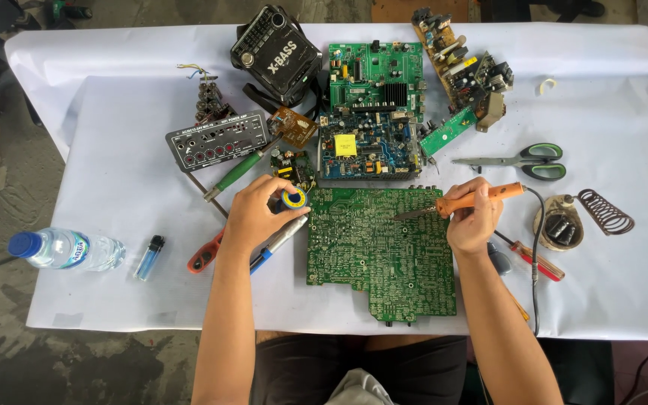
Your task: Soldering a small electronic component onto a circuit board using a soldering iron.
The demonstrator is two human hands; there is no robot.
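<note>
The right hand (pixel 474 223) is closed around the smooth orange handle of a soldering iron (pixel 468 201), whose thin metal tip points left and rests at the upper edge of a large green circuit board (pixel 376 251). That board lies flat between the two hands, its surface dotted with fine silvery solder points and its lower edge cut in steps. A black cord runs from the handle's far end down past the right wrist.

The left hand (pixel 255 216) grips a small round spool of solder (pixel 293 199), blue and yellow with a dark centre, held at the board's upper left corner. Under this hand lie a blue and silver pen (pixel 279 241) and an orange-handled tool (pixel 204 255).

Right of the right hand stands a round stand (pixel 560 225) with a coiled wire holder; its dish holds small dark cylinders. Green-handled scissors (pixel 519 161) lie beyond that hand. Beyond both hands sit more green boards (pixel 373 112), crowded with parts, and a black radio (pixel 275 51).

Well left of the left hand, a clear plastic bottle (pixel 65 249) with a blue cap lies on its side, water inside, beside a blue lighter (pixel 149 256). A white sheet covers the desk (pixel 114 172).
</note>
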